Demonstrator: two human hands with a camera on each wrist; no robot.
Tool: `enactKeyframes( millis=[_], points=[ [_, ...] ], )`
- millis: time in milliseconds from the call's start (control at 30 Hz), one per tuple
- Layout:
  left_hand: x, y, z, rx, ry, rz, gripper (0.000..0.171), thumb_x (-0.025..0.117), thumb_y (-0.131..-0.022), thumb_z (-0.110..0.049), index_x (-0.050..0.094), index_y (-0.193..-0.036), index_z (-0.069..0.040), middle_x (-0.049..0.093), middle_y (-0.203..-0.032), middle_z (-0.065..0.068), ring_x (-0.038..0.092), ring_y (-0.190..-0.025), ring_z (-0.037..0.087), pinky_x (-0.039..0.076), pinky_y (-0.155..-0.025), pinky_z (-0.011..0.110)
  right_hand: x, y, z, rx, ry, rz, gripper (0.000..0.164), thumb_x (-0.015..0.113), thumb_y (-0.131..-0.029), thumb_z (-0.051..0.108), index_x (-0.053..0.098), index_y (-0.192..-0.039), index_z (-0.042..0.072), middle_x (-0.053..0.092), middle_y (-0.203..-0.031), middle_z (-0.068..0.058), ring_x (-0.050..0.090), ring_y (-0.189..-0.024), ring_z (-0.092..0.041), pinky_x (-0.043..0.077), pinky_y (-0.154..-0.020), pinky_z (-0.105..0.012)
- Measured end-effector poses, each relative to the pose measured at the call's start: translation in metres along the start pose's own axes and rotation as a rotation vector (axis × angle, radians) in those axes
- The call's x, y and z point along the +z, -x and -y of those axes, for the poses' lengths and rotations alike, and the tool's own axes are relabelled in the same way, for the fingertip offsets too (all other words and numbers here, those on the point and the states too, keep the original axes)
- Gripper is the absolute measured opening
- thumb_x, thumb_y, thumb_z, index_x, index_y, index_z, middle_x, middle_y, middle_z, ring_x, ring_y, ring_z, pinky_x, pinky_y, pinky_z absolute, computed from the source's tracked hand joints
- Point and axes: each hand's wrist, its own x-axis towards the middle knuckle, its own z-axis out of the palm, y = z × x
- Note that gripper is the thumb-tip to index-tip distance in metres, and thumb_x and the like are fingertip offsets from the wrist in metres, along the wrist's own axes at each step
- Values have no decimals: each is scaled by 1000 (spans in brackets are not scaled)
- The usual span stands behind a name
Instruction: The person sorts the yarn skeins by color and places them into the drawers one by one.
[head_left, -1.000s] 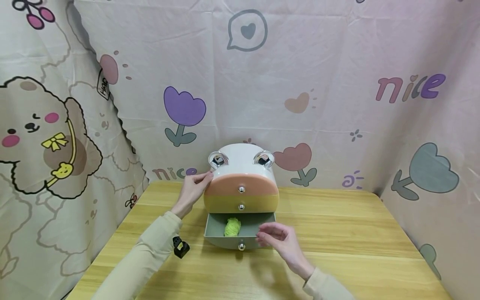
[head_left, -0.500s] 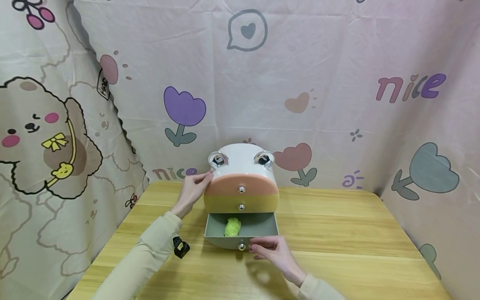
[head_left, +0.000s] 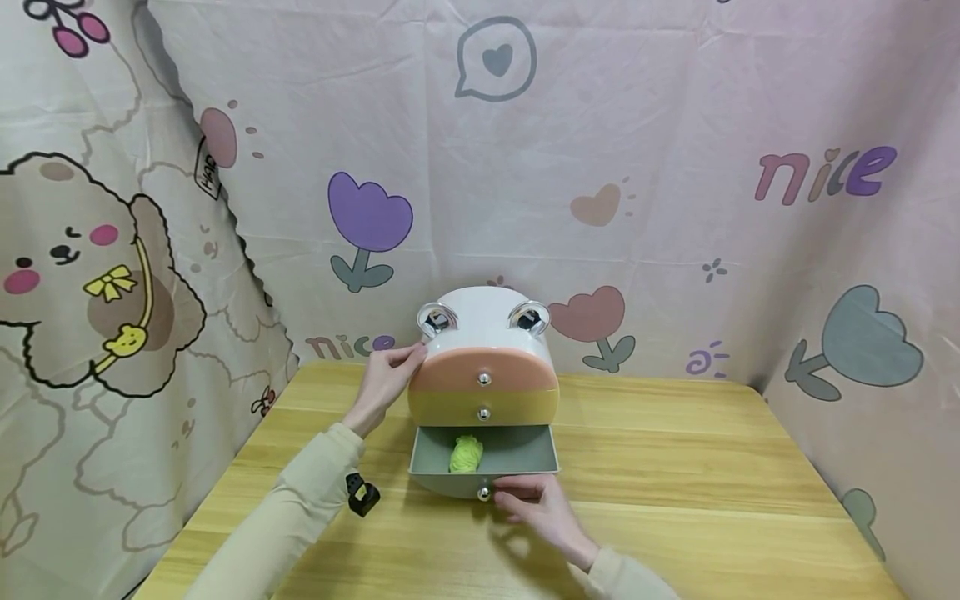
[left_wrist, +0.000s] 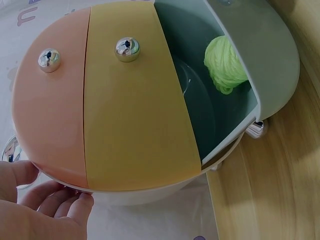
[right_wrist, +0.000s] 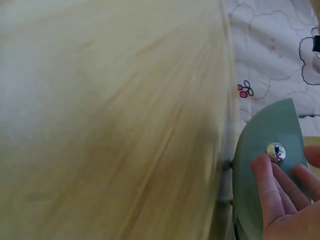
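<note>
A small frog-shaped drawer cabinet [head_left: 487,321] stands on the table, with orange [head_left: 450,371] and yellow [head_left: 450,408] drawers closed. Its grey-green bottom drawer [head_left: 517,454] is pulled out. Inside lies a light green bundle [head_left: 466,454], which looks like wound yarn in the left wrist view [left_wrist: 225,65]. My left hand [head_left: 386,383] holds the cabinet's upper left edge, thumb and curled fingertips against its rim. At the bottom drawer's silver knob [right_wrist: 276,151] is my right hand [head_left: 540,508]. Its fingertips are beside the knob, thumb apart from them; whether they touch it is unclear.
A small black object [head_left: 363,495] sits on the wooden table [head_left: 675,467] beside the left sleeve. Printed cloth [head_left: 660,125] hangs behind the table and along both sides. One more silver knob [left_wrist: 127,49] sticks out from the yellow drawer front.
My right hand has come down and left from the drawer's right rim to its front knob. The left hand stays on the cabinet, and the drawer looks equally far out.
</note>
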Motion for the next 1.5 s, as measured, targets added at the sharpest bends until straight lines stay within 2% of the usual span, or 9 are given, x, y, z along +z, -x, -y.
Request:
enactKeyframes(
  millis=[133, 267, 367, 533, 667, 867, 1000, 1167, 1500],
  points=[
    [0, 0, 0, 0, 6, 0, 40, 60, -102, -24, 60, -135, -1, 59, -142, 15, 56, -134, 32, 47, -112, 45, 3, -1, -3, -12, 28, 14, 36, 66, -94, 4, 61, -122, -18, 66, -116, -38, 74, -86, -6, 63, -77, -43],
    [1, 1, -1, 4, 18, 2, 40, 60, -102, -23, 60, -135, -1, 60, -140, 16, 57, -133, 32, 47, -112, 45, 6, -2, -6, 8, 58, 26, 37, 67, -93, 6, 62, -124, -14, 68, -115, -36, 76, -88, -22, 63, -75, -39],
    [1, 1, -1, 3, 28, 2, 40, 60, -102, -23, 61, -134, 0, 60, -139, 17, 57, -133, 32, 47, -112, 44, 10, -3, -6, 26, 67, 19, 37, 69, -93, 7, 64, -124, -11, 69, -115, -34, 76, -88, -29, 63, -74, -42],
    [1, 2, -1, 0, 26, 4, 40, 59, -102, -23, 60, -135, 0, 60, -140, 17, 57, -133, 32, 47, -112, 45, 16, -5, -6, 26, 99, -45, 32, 72, -90, 6, 69, -118, -8, 73, -109, -31, 76, -83, -25, 63, -65, -41],
    [1, 1, 0, -5, 22, 4, 40, 59, -102, -23, 60, -135, 0, 60, -140, 18, 57, -133, 33, 47, -112, 45, 22, -6, -5, -16, 141, -103, 27, 75, -87, 6, 72, -112, -6, 75, -101, -27, 76, -78, -25, 62, -59, -36],
    [1, 1, 1, -16, 28, 5, 40, 60, -101, -22, 61, -134, 0, 60, -141, 17, 57, -133, 33, 47, -112, 45, 29, -6, -4, -120, 357, -227, 19, 81, -82, 11, 77, -100, 4, 79, -89, -12, 74, -73, -10, 59, -67, -18],
    [1, 1, 1, -12, 25, 7, 39, 59, -102, -23, 60, -135, -1, 60, -141, 17, 56, -134, 32, 47, -112, 45, 31, -8, -4, -168, 500, -289, 14, 83, -81, 15, 79, -93, 9, 80, -84, -5, 73, -70, -6, 57, -67, -17],
    [1, 0, 0, -1, 23, 7, 39, 59, -102, -22, 60, -135, -1, 59, -141, 17, 55, -135, 33, 47, -112, 45, 32, -10, -6, -210, 617, -342, 10, 83, -80, 18, 79, -88, 14, 79, -79, 2, 70, -67, 0, 55, -66, -18],
    [1, -1, 1, -7, 19, 6, 39, 60, -102, -23, 61, -134, -1, 59, -141, 16, 55, -135, 32, 47, -112, 45, 24, -16, -8, -202, 634, -353, 9, 84, -79, 18, 79, -86, 16, 79, -77, 3, 70, -65, -2, 54, -64, -19]
  ],
)
